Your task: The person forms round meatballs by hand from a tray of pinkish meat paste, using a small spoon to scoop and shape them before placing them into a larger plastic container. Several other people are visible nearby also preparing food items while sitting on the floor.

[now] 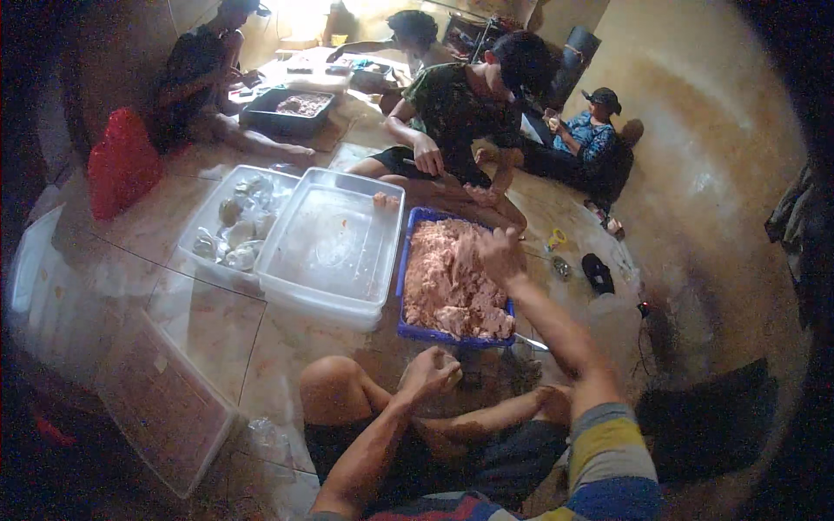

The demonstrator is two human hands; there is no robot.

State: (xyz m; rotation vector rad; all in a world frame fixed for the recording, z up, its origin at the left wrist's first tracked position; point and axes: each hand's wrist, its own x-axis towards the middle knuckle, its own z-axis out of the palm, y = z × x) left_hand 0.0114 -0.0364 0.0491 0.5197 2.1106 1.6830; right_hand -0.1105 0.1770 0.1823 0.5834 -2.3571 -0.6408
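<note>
A blue plastic tray (pixel 405 273) on the floor before me is heaped with a pinkish ground paste (pixel 449 273), perhaps minced meat. My right hand (pixel 502 257) reaches over the tray's right side, at the paste; whether its fingers hold any is unclear. Close to my shins, just below the tray, my left hand (pixel 430 374) is curled around a small pale thing (pixel 455 378), mostly hidden by the fingers. A metal utensil handle (pixel 531 341) juts from the tray's near right corner, beneath my right forearm.
Left of the tray stands a clear plastic container (pixel 326 234) with small lumps of paste, beside another container (pixel 221 270) of bagged round items. A flat plastic lid (pixel 169 404) lies at left. A person (pixel 466 107) sits across the tray; others work behind. Yellow-handled scissors (pixel 556 239) lie right.
</note>
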